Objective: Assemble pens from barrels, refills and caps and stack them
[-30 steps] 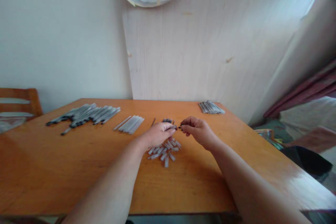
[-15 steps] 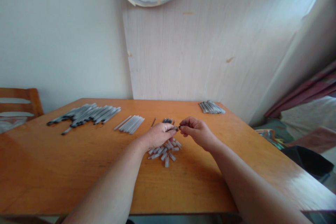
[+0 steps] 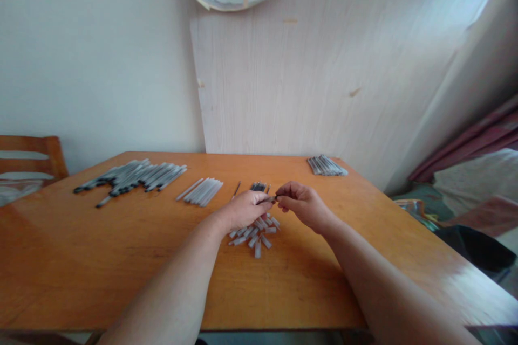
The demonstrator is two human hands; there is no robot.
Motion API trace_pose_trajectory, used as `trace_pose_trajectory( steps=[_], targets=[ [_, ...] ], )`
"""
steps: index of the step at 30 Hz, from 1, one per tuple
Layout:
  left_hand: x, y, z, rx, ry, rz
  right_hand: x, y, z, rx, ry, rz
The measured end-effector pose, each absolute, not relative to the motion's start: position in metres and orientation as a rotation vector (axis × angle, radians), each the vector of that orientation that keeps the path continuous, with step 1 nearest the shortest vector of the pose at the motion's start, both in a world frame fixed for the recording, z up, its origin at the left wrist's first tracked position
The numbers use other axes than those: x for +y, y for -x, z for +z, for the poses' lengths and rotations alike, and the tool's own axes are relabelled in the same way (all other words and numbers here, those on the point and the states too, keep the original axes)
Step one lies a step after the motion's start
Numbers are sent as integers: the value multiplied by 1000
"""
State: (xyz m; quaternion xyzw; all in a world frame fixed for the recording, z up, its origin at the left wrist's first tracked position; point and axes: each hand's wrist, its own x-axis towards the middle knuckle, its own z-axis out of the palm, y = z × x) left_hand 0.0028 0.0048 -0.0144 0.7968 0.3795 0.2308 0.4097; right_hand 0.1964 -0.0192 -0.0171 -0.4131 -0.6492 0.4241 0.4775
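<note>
Over the middle of the orange wooden table point(image 3: 121, 259), my left hand point(image 3: 242, 209) and my right hand point(image 3: 301, 205) meet fingertip to fingertip. Both are closed in a pinch on a small dark piece point(image 3: 272, 199) held between them; it is too small to name. Just below the hands lies a heap of short clear plastic caps point(image 3: 254, 232). A few small dark parts point(image 3: 258, 186) lie just beyond my left hand.
A long row of grey pens point(image 3: 131, 176) lies at the table's back left, with a bunch of clear tubes point(image 3: 202, 192) beside it. Another grey bundle point(image 3: 326, 166) sits at the back right corner. A wooden chair point(image 3: 30, 153) stands at the left.
My hands have closed the small gap between them, so the fingertips now touch around the dark piece. Otherwise nothing has moved.
</note>
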Motion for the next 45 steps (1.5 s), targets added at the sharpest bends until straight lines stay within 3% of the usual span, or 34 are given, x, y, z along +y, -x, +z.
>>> trace_pose_trajectory(
  steps=[45],
  targets=[
    [4,-3,-15,919,-1969,541,-14,-204,-23,-1697,1027,1092]
  ],
)
